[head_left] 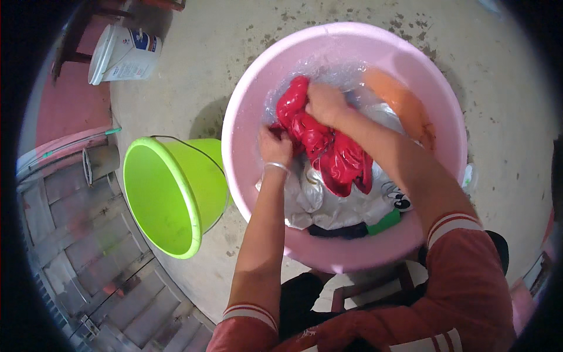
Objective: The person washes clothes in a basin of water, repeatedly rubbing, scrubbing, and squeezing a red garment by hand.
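A wet red cloth garment (pixel 314 138) lies bunched across the middle of a large pink tub (pixel 243 111). My left hand (pixel 275 145) is closed on its left side, a pale bangle at the wrist. Higher up, my right hand (pixel 324 102) grips the same garment near its upper end, fingers curled and partly hidden. Under and beside it are white wet clothes (pixel 340 208), an orange cloth (pixel 399 97) along the right wall, and a green piece of cloth (pixel 384 223) near the front. Splashing water (pixel 334 67) shows at the far side of the tub.
A lime-green bucket (pixel 205 161) stands tilted in view left of the tub, its inside bare. A white pail (pixel 132 53) sits at the far left, near a small grey container (pixel 101 163). A wooden stool (pixel 375 287) shows below the tub. The concrete floor (pixel 193 70) has wet spots.
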A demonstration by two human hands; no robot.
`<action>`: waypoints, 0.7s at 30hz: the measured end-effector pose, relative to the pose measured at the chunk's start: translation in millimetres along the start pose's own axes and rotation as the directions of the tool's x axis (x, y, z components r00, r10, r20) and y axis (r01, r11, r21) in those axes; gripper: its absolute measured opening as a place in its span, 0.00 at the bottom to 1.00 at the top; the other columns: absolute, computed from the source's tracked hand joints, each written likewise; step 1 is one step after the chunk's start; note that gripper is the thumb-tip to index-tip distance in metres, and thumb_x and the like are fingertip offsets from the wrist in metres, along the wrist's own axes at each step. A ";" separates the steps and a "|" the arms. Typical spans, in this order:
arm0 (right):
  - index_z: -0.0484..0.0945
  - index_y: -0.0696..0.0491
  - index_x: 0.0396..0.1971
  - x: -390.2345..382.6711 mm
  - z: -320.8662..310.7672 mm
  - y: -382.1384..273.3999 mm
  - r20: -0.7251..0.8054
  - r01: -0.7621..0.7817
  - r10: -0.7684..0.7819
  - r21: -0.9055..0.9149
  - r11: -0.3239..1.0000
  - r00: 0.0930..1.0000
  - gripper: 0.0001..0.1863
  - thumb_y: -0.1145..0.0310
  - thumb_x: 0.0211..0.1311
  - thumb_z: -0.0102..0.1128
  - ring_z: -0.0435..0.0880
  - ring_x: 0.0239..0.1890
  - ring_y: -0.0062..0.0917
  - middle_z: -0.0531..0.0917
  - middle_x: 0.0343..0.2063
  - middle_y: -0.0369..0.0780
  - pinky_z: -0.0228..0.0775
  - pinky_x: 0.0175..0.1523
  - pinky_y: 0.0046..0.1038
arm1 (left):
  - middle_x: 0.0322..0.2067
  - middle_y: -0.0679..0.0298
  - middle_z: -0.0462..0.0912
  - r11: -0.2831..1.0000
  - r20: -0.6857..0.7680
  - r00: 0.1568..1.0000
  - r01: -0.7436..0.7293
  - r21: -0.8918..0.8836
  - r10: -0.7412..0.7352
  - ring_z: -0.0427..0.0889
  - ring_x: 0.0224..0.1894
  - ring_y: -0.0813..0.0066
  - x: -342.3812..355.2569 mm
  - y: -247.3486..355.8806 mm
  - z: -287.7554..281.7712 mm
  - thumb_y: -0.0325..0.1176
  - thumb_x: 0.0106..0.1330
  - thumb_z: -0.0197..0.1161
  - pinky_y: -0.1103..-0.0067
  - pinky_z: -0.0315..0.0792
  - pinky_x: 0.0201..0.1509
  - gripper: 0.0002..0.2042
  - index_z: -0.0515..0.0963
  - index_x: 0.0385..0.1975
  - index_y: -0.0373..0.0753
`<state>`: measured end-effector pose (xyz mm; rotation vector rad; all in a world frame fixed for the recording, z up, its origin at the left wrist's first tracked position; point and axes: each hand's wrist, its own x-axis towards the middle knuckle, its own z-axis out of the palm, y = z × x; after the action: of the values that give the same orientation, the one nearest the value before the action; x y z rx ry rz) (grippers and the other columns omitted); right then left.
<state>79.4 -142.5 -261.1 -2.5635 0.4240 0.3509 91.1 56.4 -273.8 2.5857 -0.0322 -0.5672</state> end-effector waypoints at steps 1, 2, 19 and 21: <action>0.78 0.54 0.45 -1.2 10.1 -2.9 0.006 0.010 -0.010 0.011 1.000 1.000 0.21 0.55 0.57 0.53 0.81 0.44 0.44 0.82 0.39 0.50 0.71 0.52 0.41 | 0.46 0.48 0.77 0.989 -0.097 0.990 -0.110 -0.095 0.101 0.77 0.48 0.54 0.3 7.5 -7.7 0.34 0.56 0.62 0.65 0.68 0.54 0.21 0.69 0.48 0.31; 0.78 0.52 0.44 -1.2 18.2 3.8 -0.026 0.063 -0.061 0.057 0.996 0.998 0.20 0.56 0.57 0.52 0.80 0.45 0.44 0.82 0.39 0.49 0.71 0.52 0.41 | 0.45 0.48 0.77 0.952 -0.195 0.959 -0.243 -0.188 0.207 0.77 0.46 0.55 5.1 20.3 -9.5 0.31 0.55 0.61 0.65 0.68 0.54 0.20 0.69 0.47 0.31; 0.82 0.46 0.28 -14.2 -13.0 -48.3 -0.232 0.125 -0.064 0.256 0.959 0.971 0.14 0.54 0.53 0.52 0.82 0.36 0.43 0.83 0.29 0.45 0.71 0.43 0.44 | 0.52 0.57 0.76 0.067 0.388 0.920 0.385 -0.921 0.058 0.76 0.53 0.61 -25.2 44.4 -2.0 0.47 0.72 0.40 0.65 0.66 0.62 0.23 0.69 0.54 0.37; 0.82 0.45 0.34 10.2 -18.3 -9.9 -0.173 -0.030 0.074 0.242 0.970 0.982 0.17 0.51 0.55 0.49 0.81 0.40 0.43 0.82 0.36 0.46 0.69 0.48 0.44 | 0.54 0.54 0.74 0.050 0.496 0.839 0.498 -0.866 0.222 0.73 0.56 0.60 -15.4 58.4 -16.6 0.49 0.71 0.39 0.64 0.64 0.63 0.25 0.69 0.55 0.35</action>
<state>95.4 -146.3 -244.8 -2.3592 0.5650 0.0779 88.3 14.5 -227.3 0.9017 0.3576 -0.9131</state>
